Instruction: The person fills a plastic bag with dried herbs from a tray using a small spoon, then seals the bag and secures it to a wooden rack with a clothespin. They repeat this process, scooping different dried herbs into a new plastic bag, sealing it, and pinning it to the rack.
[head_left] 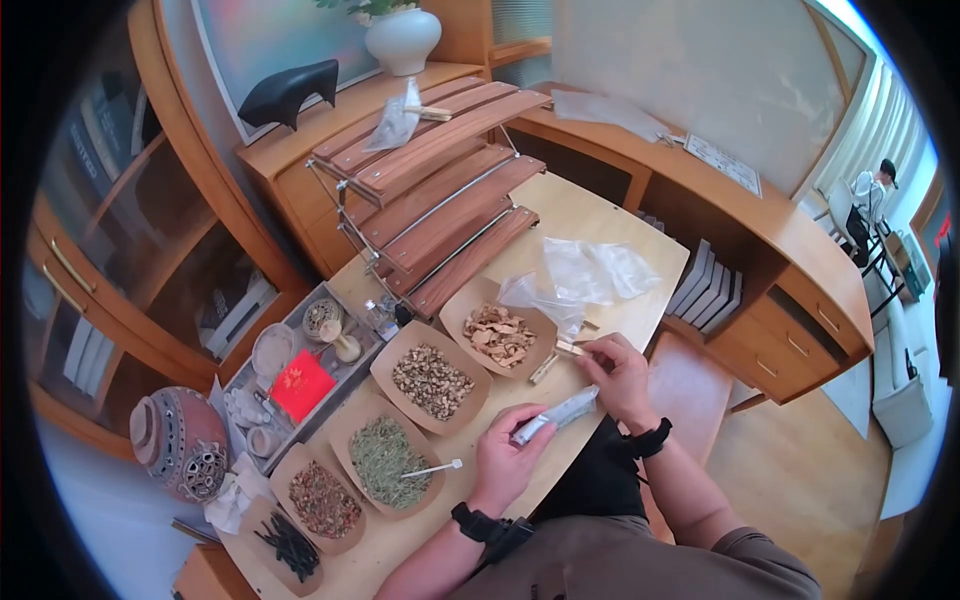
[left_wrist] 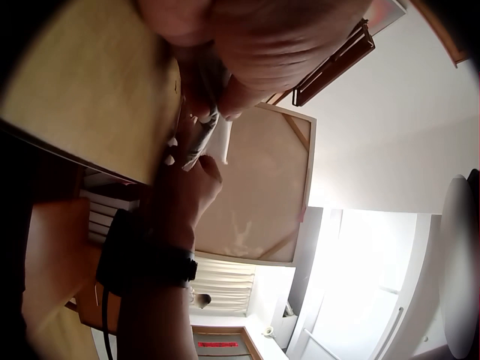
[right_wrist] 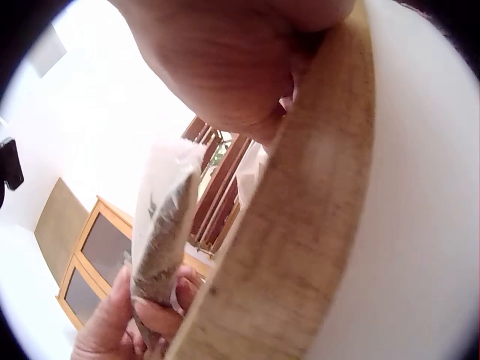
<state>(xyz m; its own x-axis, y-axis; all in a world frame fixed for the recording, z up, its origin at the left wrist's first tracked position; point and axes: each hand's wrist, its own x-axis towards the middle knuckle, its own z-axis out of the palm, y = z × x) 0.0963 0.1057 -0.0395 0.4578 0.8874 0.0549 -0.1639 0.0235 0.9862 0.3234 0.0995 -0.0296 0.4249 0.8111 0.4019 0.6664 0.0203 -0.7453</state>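
A rolled clear bag with dried herb pieces inside (head_left: 560, 414) (right_wrist: 166, 232) lies in the grip of my left hand (head_left: 508, 458), low over the table's front edge. Thumb and fingers wrap its lower end in the right wrist view, and its other end points toward my right hand (head_left: 622, 382). That hand pinches a small wooden clip (head_left: 569, 348) at the table edge, beside the paper tray of pale dried slices (head_left: 500, 336). Another wooden clip (head_left: 544, 369) lies just left of it. In the left wrist view the bag (left_wrist: 201, 142) shows between the hands.
Paper trays hold brown pieces (head_left: 432, 382), green herb with a white spoon (head_left: 388, 462), reddish bits (head_left: 324, 500) and dark sticks (head_left: 288, 548). Empty clear bags (head_left: 600, 270) lie behind. A tiered wooden rack (head_left: 440, 190) and a grey tray with a red packet (head_left: 302, 386) stand farther left.
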